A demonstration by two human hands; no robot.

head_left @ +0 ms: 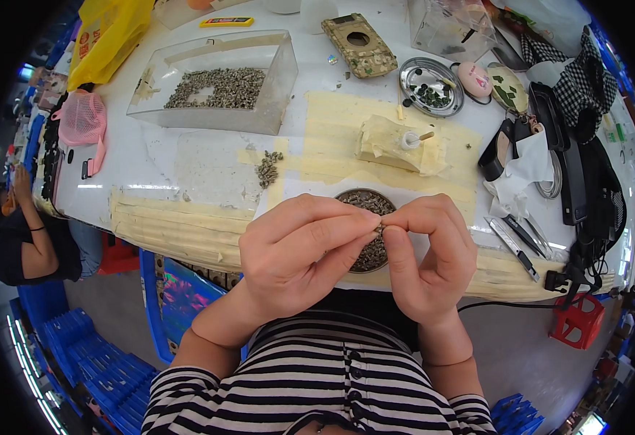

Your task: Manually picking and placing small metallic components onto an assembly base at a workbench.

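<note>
I pinch a tiny grey metal part [380,230] between left hand [299,250] and right hand [426,254]; any slip drops it into the round metal dish of small parts [364,197] at 12 o'clock.

We're sitting at the table [187,163] with our left hand [299,254] and right hand [428,254] meeting fingertip to fingertip right over a round dish [364,199] of small parts at the near edge. Behind the dish a little taped block [393,145] is standing, with a loose pile of parts [267,167] lying to its left and a clear box [220,83] holding more parts farther back on the left. Off to the back right a round tin [431,87] is sitting, and tweezers [515,243] are lying by the near right edge.
</note>
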